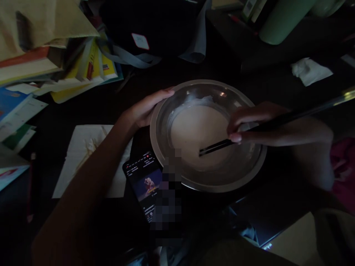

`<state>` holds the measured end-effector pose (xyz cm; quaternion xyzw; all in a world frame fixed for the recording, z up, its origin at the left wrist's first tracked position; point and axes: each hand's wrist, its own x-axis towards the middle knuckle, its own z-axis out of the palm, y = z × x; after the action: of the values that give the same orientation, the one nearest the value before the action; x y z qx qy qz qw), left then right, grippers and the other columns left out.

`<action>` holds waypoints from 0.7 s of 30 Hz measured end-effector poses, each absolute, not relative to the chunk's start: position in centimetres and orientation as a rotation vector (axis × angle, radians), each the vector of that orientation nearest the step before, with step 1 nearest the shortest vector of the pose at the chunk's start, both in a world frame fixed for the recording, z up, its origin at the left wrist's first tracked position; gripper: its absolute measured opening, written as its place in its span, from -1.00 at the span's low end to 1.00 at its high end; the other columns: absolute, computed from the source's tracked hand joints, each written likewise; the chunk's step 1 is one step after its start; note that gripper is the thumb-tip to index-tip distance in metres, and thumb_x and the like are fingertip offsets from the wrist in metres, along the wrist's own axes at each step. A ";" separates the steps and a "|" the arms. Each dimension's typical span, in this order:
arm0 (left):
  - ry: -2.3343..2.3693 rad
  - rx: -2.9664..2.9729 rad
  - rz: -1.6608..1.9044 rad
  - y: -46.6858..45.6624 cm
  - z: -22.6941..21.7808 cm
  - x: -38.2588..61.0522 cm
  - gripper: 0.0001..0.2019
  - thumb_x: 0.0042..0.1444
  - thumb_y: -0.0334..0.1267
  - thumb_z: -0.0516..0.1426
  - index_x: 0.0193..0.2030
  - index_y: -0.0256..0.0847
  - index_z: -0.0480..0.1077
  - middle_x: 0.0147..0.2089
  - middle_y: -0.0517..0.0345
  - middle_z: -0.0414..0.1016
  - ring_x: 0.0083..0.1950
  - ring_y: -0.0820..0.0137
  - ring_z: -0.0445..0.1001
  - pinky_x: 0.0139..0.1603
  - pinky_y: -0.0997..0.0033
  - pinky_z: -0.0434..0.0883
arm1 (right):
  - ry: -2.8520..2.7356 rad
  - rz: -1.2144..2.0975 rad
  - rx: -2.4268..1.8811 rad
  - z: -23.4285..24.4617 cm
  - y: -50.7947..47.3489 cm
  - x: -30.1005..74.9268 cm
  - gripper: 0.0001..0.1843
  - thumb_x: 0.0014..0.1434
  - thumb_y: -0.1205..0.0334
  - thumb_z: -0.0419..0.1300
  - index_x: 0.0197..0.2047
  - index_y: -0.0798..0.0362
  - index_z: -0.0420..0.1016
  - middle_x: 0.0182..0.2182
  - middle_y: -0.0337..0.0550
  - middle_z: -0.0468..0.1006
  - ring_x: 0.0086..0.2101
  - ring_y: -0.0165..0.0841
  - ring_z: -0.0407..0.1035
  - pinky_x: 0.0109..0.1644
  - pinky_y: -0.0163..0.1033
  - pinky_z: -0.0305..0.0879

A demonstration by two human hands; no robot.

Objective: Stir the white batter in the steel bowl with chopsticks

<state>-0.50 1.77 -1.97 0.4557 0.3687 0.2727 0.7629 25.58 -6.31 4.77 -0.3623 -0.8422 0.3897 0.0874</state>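
Note:
A wide metal bowl (161,140) stands on the dark table, holding a pale, smooth batter-like liquid (194,129). My left hand (152,105) grips the bowl's left rim, thumb along the top edge and the other fingers mostly hidden beneath. Over the bowl's right side, my right hand (249,123) is closed round a pair of black chopsticks (216,147). Their tips are in or at the surface of the liquid, and their thick ends point up to the right. Some pale residue clings to the bowl's inner wall.
A lit phone (144,184) lies against the bowl's lower left. Thin sticks (90,147) rest on white paper (116,184) under my left forearm. Books (83,74) pile up at the left; a black bag (166,26), a crumpled tissue (310,72) and a green cylinder (285,22) stand behind.

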 end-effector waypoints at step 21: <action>0.581 0.923 0.565 1.8 -1.9 -0.6 -0.74 0.18 -0.33 -0.03 -0.05 -0.29 0.37 -0.43 0.23 0.56 -0.42 0.54 0.48 -0.35 0.63 0.41 | -2.360 0.804 -1.356 4.3 -7.0 24.1 -0.88 0.16 0.16 0.09 -0.26 -0.02 0.39 -0.37 -0.27 0.47 -0.34 -0.40 0.36 -0.31 -0.26 0.22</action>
<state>-0.64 1.82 -1.92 0.4331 0.2725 0.2653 0.8172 24.15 -7.00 4.27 -0.4722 -0.8219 0.2802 0.1513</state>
